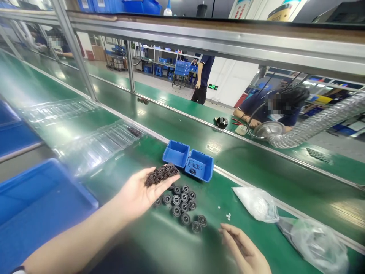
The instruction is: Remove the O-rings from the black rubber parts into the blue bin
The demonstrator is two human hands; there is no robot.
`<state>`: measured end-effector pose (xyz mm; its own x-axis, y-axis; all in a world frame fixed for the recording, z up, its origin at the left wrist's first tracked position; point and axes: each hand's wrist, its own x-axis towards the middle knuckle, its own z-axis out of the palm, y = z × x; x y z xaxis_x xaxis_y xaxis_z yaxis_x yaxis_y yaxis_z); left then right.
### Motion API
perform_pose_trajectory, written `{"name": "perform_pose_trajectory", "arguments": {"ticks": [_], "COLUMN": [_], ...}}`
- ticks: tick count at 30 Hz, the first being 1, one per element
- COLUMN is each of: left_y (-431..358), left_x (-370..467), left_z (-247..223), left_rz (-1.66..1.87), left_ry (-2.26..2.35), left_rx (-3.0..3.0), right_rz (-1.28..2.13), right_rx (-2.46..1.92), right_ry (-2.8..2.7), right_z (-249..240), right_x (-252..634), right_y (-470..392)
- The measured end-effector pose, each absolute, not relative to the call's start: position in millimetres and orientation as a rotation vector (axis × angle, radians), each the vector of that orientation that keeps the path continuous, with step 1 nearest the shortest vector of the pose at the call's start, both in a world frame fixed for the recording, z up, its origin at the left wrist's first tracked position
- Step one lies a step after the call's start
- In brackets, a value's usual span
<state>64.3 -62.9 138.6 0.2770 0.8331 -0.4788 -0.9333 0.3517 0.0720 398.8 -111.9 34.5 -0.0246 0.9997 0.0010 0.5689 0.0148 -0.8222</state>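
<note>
On the upturned palm of my left hand (137, 192) lies a cluster of dark brown impellers (162, 174) with swirled vanes, the fingers supporting it from below. Beneath and to the right of that hand, several black round ringed parts (184, 197) stand on the green bench. My right hand (246, 249) is low at the right, thumb and index fingertips drawn together; anything between them is too small to make out. Just beyond its fingertips are several tiny white pieces (228, 216). Two joined blue bins (176, 153) sit behind the black parts, the right one holding black rings (195, 165).
Plastic bags (258, 205) rest along the right of the green bench (154, 236). Clear trays (99, 142) lie to the left, near a large blue bin (42, 194). A metal shelf rail (228, 43) crosses overhead. Across the line, a person bends beside a flexible duct (319, 123).
</note>
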Motion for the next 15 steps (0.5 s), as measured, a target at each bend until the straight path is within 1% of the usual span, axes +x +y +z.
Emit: {"name": "perform_pose_trajectory", "arguments": {"ticks": [4, 15], "left_y": [-68.1, -67.8], "left_x": [76.0, 87.9], "left_z": [137.3, 132.6], "left_rz": [1.137, 1.132], "left_ry": [0.541, 0.609], "left_rx": [-0.278, -0.223], "right_rz": [0.86, 0.916], "right_rx": [-1.632, -1.643], "right_ry": [-1.635, -1.582], "right_z": [31.0, 28.0], "right_x": [399.1, 397.4], "right_y": [-116.3, -120.8]}}
